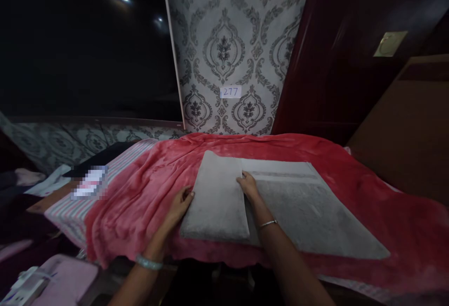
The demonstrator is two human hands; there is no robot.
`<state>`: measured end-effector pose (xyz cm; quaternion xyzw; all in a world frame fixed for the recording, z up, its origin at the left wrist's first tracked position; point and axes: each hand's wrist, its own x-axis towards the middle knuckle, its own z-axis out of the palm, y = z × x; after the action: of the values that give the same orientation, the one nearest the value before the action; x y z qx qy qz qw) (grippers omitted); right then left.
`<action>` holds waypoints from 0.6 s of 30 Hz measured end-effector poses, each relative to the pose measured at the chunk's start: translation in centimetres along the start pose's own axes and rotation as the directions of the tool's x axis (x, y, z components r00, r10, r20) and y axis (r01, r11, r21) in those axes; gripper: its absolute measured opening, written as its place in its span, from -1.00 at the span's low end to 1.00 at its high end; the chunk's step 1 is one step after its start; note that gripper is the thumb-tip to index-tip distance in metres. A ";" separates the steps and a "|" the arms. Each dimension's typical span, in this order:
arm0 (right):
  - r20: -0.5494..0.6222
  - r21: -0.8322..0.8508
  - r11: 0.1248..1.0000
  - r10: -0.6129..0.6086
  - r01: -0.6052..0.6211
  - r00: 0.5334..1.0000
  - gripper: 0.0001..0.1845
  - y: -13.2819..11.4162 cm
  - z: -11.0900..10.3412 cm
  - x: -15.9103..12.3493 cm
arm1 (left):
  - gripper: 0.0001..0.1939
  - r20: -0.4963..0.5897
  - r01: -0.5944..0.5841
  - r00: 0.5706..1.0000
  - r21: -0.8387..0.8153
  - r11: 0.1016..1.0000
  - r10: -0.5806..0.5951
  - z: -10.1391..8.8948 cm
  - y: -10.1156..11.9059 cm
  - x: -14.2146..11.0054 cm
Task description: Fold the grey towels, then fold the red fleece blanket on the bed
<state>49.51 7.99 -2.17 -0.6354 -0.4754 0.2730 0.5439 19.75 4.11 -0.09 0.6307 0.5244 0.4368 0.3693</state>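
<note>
A grey towel (301,212) with a paler band near its far edge lies on a red blanket. Its left part is folded over to the right, making a smooth lighter flap (220,193). At the fold on the left side, my left hand (182,200) has its fingers curled against the towel's edge. My right hand (248,185) pinches the flap's free edge near the middle of the towel, its fingertips partly hidden. The right forearm crosses over the flat part of the cloth.
The red blanket (140,193) covers the table over a striped cloth (63,210). A large dark screen (87,48) stands behind on the left. A cardboard-brown panel (410,128) leans at the right. A pink item (66,278) sits at the lower left.
</note>
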 end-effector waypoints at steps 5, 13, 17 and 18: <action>-0.021 -0.037 0.998 0.043 -0.044 0.999 -0.53 0.7 -0.5 -0.5 | -0.40 0.043 0.004 0.999 0.045 0.999 -0.006 0.7 0.4 -0.9; -0.012 0.003 0.998 0.060 -0.060 0.998 -0.39 0.4 -1.6 -0.1 | -0.47 0.048 -0.078 0.997 0.247 0.966 0.068 1.4 0.0 -1.1; -0.059 -0.048 0.996 0.066 -0.069 0.996 -0.43 0.7 -3.3 -0.4 | -0.46 0.103 -0.153 0.987 0.427 0.891 0.120 1.8 0.2 -1.4; -0.066 -0.066 0.995 0.069 -0.073 0.995 -0.46 0.8 -3.6 -0.5 | -0.47 0.107 -0.164 0.986 0.461 0.872 0.129 1.9 0.3 -1.5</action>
<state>52.61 5.99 -2.07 -0.6783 -0.4441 0.2556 0.5266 21.53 2.60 -0.67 0.7546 0.5512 0.3007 0.1907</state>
